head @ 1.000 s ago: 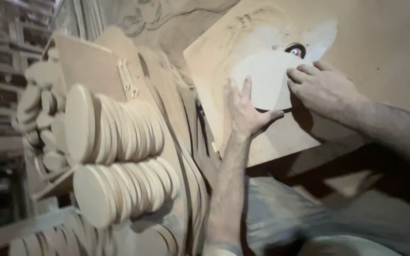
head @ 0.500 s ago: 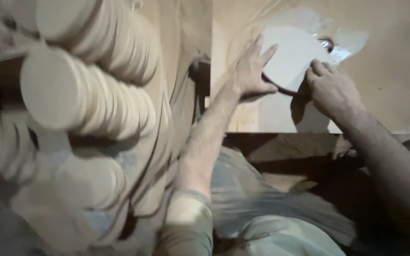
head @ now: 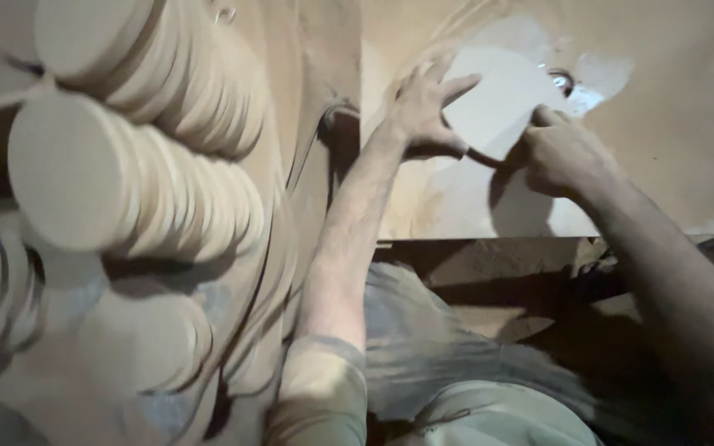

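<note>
Both my hands hold a pale round wooden disc (head: 497, 99) flat on a dusty work table (head: 671, 140). My left hand (head: 423, 107) grips the disc's left edge with fingers spread over it. My right hand (head: 559, 153) pinches its lower right edge. A small metal cutter or spindle (head: 562, 80) pokes up from the table just beyond the disc, touching or nearly touching its rim.
Rows of stacked round wooden discs (head: 150, 190) lean on shelves at the left, with more discs (head: 142, 330) below. A dark gap (head: 489, 281) runs under the table's front edge. My dusty lap (head: 456, 372) is at the bottom.
The view has swung closer and leftward. Both hands stayed on the disc and have turned it slightly against the spindle; my left fingers now reach further over it.
</note>
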